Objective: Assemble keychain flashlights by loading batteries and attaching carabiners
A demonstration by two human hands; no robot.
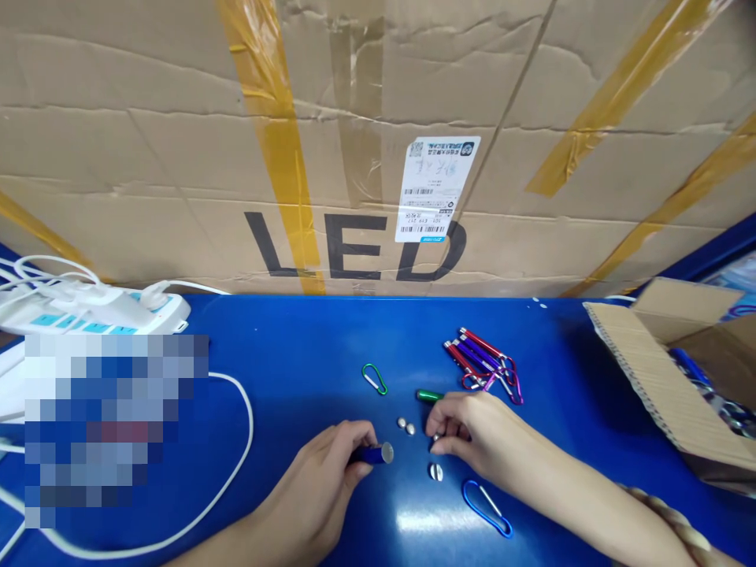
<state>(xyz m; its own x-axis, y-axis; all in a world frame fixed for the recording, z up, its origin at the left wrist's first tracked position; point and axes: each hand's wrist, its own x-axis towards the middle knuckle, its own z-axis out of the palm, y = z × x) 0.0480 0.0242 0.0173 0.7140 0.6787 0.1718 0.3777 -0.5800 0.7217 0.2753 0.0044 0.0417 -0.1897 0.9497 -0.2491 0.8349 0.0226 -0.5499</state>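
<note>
My left hand [336, 480] is closed around a blue mini flashlight tube [373, 454], its round silvery end facing right. To the right, my right hand [466, 429] pinches a small silver button cell [436, 438], mostly covered by the fingers. Two more button cells [406, 426] lie side by side between the hands. Just below the right fingertips is a slotted silver end cap [435, 472]. A blue carabiner [487, 508] rests under my right wrist, and a green carabiner [374, 379] lies farther back. Behind my right fingers a green flashlight tube [430, 395] is partly hidden.
Several red and purple flashlights with carabiners [479, 358] lie in a pile at the back right. An open cardboard box [638, 378] stands at right. A power strip [100, 311] and white cable [251, 425] occupy the left. A large carton [177, 157] stands behind.
</note>
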